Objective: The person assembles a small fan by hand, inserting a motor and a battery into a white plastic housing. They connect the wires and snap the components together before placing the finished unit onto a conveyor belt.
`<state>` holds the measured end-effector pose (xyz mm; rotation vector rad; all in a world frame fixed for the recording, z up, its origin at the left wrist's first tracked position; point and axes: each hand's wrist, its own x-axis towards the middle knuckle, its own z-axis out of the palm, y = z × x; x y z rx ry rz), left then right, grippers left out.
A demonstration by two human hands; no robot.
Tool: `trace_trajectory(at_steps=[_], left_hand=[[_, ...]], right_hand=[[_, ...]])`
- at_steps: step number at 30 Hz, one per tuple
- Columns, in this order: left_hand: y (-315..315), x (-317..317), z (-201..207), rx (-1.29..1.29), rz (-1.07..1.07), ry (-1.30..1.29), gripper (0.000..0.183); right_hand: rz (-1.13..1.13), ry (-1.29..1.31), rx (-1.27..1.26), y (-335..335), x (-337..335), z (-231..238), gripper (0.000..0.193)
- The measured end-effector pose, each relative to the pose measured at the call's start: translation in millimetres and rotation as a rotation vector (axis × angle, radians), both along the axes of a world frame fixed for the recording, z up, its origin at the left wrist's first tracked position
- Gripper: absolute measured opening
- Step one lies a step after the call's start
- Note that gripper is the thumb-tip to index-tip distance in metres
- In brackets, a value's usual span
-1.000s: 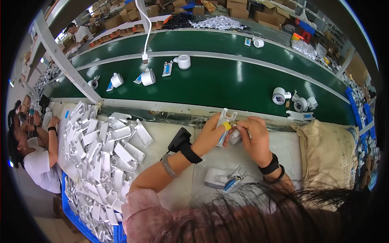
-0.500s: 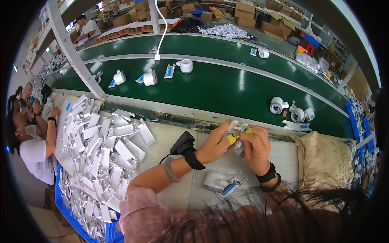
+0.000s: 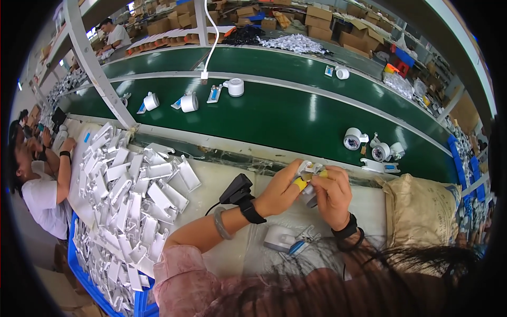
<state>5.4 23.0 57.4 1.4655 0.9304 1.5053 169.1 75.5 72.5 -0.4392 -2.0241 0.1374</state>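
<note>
Close together above the table's far side, my left hand [image 3: 280, 191] and my right hand [image 3: 334, 196] both grip a small white plastic fitting [image 3: 310, 167] with a grey lower part. Yellow wraps cover the left thumb and a right fingertip. Fingers hide much of the fitting, so its exact kind cannot be made out. Nearer to me, below the hands, lies a round white lamp-like housing [image 3: 279, 238] with a clear bracket and a blue-marked piece beside it. Left of my left forearm, many white plastic brackets [image 3: 158, 171] are heaped up.
Beyond the table runs a green conveyor belt [image 3: 264, 113] carrying several round white units. A blue bin [image 3: 79, 269] stands under the heap, a brown sack [image 3: 422, 211] at the right. One white cable [image 3: 212, 42] hangs overhead. A co-worker [image 3: 42, 195] sits at the left.
The units on the near belt have shifted slightly left. My hands stay nearly in place on the fitting, with a small change in its tilt.
</note>
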Motion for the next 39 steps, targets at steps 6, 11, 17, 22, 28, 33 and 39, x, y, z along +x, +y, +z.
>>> trace_trajectory(at_steps=[6, 11, 17, 22, 28, 33, 39], left_hand=[[0, -1, 3, -0.013, -0.001, 0.035, 0.029], [1, 1, -4, -0.015, -0.02, -0.05, 0.033], [5, 1, -11, 0.21, 0.046, 0.088, 0.034], [-2, 3, -3, -0.008, 0.06, 0.117, 0.034], [2, 6, -15, 0.037, 0.112, 0.117, 0.036], [5, 6, -22, 0.035, 0.133, 0.13, 0.038], [7, 2, -22, -0.082, 0.09, 0.058, 0.023]], right_hand=[[-0.006, -0.006, 0.01, 1, 1, 1, 0.029], [-0.016, 0.006, -0.01, 1, -1, 0, 0.028], [-0.011, 0.021, -0.039, 1, -3, 1, 0.025], [-0.011, 0.011, -0.029, 1, -2, 1, 0.024], [-0.014, 0.006, -0.043, 1, -2, -1, 0.024], [-0.006, -0.007, -0.033, 1, -3, 0, 0.025], [-0.005, -0.083, -0.058, 2, -4, -2, 0.02]])
